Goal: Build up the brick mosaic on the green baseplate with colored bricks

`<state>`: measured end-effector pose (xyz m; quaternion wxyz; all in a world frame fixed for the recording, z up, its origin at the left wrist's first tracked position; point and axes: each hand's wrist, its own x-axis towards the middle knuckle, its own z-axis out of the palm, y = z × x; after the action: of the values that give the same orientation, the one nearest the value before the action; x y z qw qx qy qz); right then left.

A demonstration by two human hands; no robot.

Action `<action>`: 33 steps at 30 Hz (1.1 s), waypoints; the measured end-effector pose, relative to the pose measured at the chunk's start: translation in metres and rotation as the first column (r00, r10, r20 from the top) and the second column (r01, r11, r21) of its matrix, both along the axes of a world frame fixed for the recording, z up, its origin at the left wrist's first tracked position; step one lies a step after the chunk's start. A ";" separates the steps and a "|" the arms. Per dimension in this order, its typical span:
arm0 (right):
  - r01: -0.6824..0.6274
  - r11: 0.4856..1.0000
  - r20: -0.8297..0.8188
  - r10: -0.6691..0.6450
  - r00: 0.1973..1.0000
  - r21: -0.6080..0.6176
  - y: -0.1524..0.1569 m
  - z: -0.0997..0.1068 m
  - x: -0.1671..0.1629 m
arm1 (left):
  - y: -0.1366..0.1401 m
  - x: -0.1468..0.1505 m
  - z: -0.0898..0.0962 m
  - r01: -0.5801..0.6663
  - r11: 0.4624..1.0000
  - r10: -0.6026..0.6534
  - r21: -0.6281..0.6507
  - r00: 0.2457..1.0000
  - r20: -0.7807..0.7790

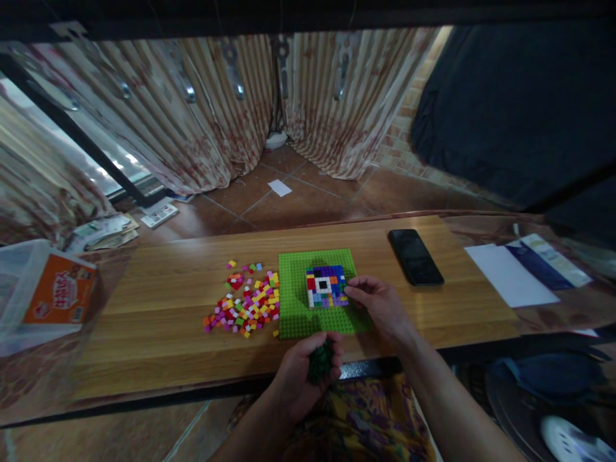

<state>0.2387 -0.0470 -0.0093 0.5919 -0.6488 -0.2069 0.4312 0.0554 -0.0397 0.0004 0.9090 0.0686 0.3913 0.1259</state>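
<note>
- Brick block (329,287), standing assembled on baseplate (292,289)
- Loose bricks (255,305), lying unplaced, baseplate's left edge
- Left hand (299,373), cupping dark-green bricks (319,362)
- Right hand (378,303), reaching block's side; grip unclear

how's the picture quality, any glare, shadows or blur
Head view: glare at the window on the left; soft shadow on the plate beside the build; same head view: wide-angle stretch toward the sides, as at the box; dark bricks in the left hand run together, too dim to separate.
</note>
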 end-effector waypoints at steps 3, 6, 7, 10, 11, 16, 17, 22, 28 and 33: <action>-0.008 1.000 0.045 0.009 0.999 -0.012 -0.002 0.000 0.000 | 0.000 0.001 -0.001 -0.041 0.999 0.042 -0.029 0.998 0.042; 0.017 0.999 0.133 -0.022 0.991 0.040 -0.007 0.000 -0.005 | 0.001 -0.001 -0.003 -0.086 0.996 0.089 -0.036 0.991 0.104; 0.038 0.997 0.174 -0.049 0.984 0.064 -0.009 0.000 -0.009 | 0.001 -0.001 -0.004 -0.096 0.995 0.100 -0.032 0.987 0.129; 0.056 0.993 0.314 -0.086 0.945 0.101 -0.022 0.007 -0.024 | 0.002 -0.004 -0.008 -0.107 0.994 0.111 -0.032 0.973 0.204; 0.013 0.996 0.365 -0.046 0.930 0.092 -0.028 0.010 -0.030 | 0.003 -0.005 -0.010 -0.106 0.993 0.113 -0.041 0.968 0.225; -0.366 0.928 0.656 0.317 0.685 -0.066 -0.059 0.021 -0.052 | 0.004 -0.006 -0.013 -0.123 0.989 0.138 -0.077 0.961 0.241; -0.395 0.914 0.714 0.339 0.613 -0.095 -0.063 0.021 -0.054 | 0.004 -0.006 -0.012 -0.122 0.989 0.137 -0.078 0.964 0.229; -0.414 0.891 0.845 0.358 0.397 -0.183 -0.067 0.014 -0.056 | 0.005 -0.003 -0.006 -0.105 0.991 0.118 -0.082 0.977 0.180; -0.406 0.900 0.845 0.335 0.416 -0.157 -0.064 0.008 -0.058 | 0.005 -0.003 -0.008 -0.100 0.991 0.115 -0.085 0.975 0.191; -0.274 0.959 0.777 0.230 0.586 -0.077 -0.062 0.011 -0.048 | 0.006 -0.005 -0.011 -0.081 0.993 0.101 -0.091 0.967 0.234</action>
<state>0.1903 -0.1095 0.0013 0.3928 -0.7197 -0.5429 0.1819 0.0507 -0.0335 -0.0101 0.9447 -0.0020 0.2869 0.1588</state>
